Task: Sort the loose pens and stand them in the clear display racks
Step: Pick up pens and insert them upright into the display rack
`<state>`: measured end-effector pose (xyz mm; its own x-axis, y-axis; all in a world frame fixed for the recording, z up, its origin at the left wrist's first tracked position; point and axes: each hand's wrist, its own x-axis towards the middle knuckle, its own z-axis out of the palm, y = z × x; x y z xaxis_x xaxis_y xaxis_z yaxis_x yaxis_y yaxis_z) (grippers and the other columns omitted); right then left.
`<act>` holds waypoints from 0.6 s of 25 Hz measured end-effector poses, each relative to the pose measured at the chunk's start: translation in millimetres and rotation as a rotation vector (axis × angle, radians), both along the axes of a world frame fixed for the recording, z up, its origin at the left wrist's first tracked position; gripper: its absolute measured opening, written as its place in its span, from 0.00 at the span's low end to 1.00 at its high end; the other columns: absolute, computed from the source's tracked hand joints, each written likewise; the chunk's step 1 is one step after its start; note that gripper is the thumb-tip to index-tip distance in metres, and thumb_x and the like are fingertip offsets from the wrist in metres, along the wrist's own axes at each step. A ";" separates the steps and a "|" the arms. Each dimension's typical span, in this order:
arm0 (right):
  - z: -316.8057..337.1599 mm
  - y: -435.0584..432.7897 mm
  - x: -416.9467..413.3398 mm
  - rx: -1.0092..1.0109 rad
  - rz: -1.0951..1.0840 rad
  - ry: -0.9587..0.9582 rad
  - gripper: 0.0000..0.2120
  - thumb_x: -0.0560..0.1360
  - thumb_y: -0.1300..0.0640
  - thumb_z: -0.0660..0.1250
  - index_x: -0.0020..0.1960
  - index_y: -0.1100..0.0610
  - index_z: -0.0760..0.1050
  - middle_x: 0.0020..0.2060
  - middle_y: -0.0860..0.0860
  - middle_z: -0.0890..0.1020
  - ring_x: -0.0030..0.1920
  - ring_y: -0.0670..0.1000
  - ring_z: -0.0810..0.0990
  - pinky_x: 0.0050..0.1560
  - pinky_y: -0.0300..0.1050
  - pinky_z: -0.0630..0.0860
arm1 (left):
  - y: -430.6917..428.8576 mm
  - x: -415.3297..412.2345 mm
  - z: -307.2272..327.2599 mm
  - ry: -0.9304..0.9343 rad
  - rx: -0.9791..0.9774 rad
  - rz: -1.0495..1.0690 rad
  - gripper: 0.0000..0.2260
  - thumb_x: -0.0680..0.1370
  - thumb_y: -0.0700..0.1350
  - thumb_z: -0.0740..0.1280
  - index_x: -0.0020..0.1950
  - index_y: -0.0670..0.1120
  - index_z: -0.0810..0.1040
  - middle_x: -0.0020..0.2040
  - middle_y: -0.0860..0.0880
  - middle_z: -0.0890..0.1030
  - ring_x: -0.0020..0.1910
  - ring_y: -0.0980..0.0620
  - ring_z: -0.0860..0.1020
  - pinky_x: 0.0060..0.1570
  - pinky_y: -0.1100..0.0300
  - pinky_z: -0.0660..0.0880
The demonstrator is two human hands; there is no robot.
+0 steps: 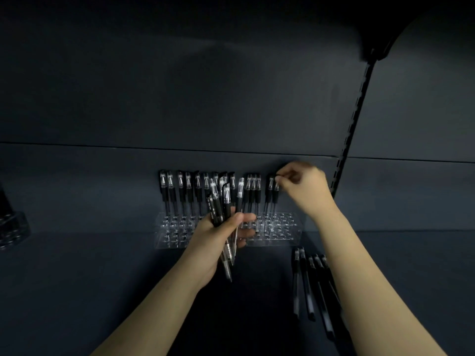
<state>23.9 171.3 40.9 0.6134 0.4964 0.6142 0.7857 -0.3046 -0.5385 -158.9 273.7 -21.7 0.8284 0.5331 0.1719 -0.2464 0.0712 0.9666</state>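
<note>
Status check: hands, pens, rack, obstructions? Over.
Left hand grips pen bundle. Right hand pinches top of rightmost pen in clear rack, back row. Loose pens lie beside right forearm; nothing blocking.

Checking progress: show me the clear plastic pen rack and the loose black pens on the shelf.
Clear plastic pen rack point(280, 229): head view, empty right-hand holes.
Loose black pens point(307, 286): head view, one pen's barrel.
</note>
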 end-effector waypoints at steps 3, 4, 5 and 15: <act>6.7 -4.2 -4.2 0.043 0.018 0.040 0.03 0.72 0.58 0.71 0.46 0.53 0.81 0.39 0.49 0.83 0.38 0.45 0.78 0.39 0.21 0.67 | 0.0 -0.6 1.0 -0.015 -0.037 0.006 0.09 0.79 0.45 0.66 0.58 0.46 0.77 0.52 0.49 0.85 0.46 0.49 0.84 0.40 0.59 0.79; 10.2 -4.9 -7.5 0.084 0.029 0.052 0.03 0.72 0.57 0.72 0.45 0.52 0.81 0.38 0.47 0.83 0.38 0.44 0.79 0.41 0.23 0.69 | -0.3 -0.6 1.3 -0.020 -0.058 0.004 0.09 0.79 0.45 0.66 0.58 0.46 0.76 0.52 0.48 0.85 0.46 0.48 0.85 0.40 0.58 0.79; 14.0 -5.0 -11.3 0.111 0.058 0.079 0.02 0.72 0.55 0.72 0.45 0.51 0.81 0.37 0.46 0.83 0.39 0.44 0.79 0.42 0.27 0.71 | -0.8 -0.8 1.9 -0.023 -0.076 0.003 0.10 0.78 0.46 0.66 0.58 0.46 0.76 0.52 0.47 0.85 0.46 0.48 0.85 0.40 0.57 0.79; 20.0 8.2 -46.9 0.113 0.578 0.573 0.09 0.73 0.66 0.70 0.52 0.61 0.77 0.44 0.63 0.83 0.39 0.50 0.81 0.42 0.39 0.81 | -5.2 0.7 0.7 -0.022 -0.062 -0.017 0.14 0.77 0.49 0.67 0.61 0.47 0.76 0.52 0.48 0.85 0.46 0.47 0.85 0.43 0.53 0.80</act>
<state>-23.0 179.4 60.9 0.5135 0.7841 0.3486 0.3953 0.1444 -0.9071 -158.2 268.5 -21.0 0.8336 0.5296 0.1569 -0.2656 0.1353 0.9545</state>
